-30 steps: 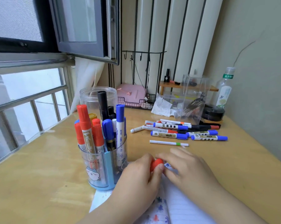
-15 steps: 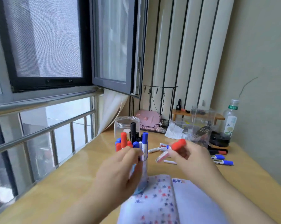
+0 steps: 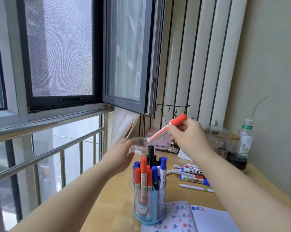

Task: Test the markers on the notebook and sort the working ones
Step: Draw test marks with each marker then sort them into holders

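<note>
My right hand [image 3: 187,136] grips a capped red marker [image 3: 166,128] in the air, its tail slanting down over a clear round jar [image 3: 141,144] at the back of the desk. My left hand [image 3: 123,152] reaches to the jar's left side with fingers curved against its wall. A blue pen holder [image 3: 149,196] full of red, blue and black markers stands in front of the jar. The open notebook [image 3: 191,218] with scribbled marks lies at the bottom right. Several loose markers [image 3: 191,174] lie on the desk to the right.
An open window sash [image 3: 129,64] hangs above the desk's back left, with metal railing bars [image 3: 57,148] beside it. A clear plastic box [image 3: 220,139], a black round tin [image 3: 236,160] and a bottle [image 3: 246,139] stand by the right wall.
My right hand has lifted the red marker from the notebook up over the clear jar. My left hand left the marker's cap and reached forward to the jar. The view tilted upward.
</note>
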Tool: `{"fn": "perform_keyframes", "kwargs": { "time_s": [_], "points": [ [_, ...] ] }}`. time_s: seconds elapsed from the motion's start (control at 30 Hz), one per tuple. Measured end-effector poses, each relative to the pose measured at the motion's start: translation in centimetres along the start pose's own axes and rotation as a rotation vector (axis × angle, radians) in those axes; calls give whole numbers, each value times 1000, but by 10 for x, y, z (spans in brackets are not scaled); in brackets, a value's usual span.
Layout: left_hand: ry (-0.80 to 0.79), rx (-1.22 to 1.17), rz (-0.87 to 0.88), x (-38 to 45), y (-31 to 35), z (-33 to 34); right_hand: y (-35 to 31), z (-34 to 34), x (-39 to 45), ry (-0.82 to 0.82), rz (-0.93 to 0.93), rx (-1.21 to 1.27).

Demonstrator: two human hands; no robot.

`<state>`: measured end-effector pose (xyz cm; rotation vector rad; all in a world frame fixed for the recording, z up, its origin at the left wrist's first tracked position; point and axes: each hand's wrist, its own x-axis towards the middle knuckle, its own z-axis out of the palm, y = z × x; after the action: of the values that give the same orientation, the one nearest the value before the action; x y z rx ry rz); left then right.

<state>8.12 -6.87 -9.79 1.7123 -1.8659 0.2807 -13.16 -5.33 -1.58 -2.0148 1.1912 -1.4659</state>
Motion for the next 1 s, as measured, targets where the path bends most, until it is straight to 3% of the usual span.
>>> {"fn": "perform_keyframes", "kwargs": {
  "time_s": [0.1,0.27,0.47,0.73,1.0],
  "points": [
    [-82,104,-35,16,-1,19,9,5,-2,-42,43,94],
    [59,27,-35,17,-11,26,16,4,-8,-48,98,263],
    [161,14,-110,-29,-40,-42,5,-3,-26,-25,106,337],
    [-99,-51,31,-143,-7,-121,-9,-14,-74,-44,136,370],
    [-78,-128,163,-147,54,-101,-24,-45,-91,-11,140,515]
  ]
}}
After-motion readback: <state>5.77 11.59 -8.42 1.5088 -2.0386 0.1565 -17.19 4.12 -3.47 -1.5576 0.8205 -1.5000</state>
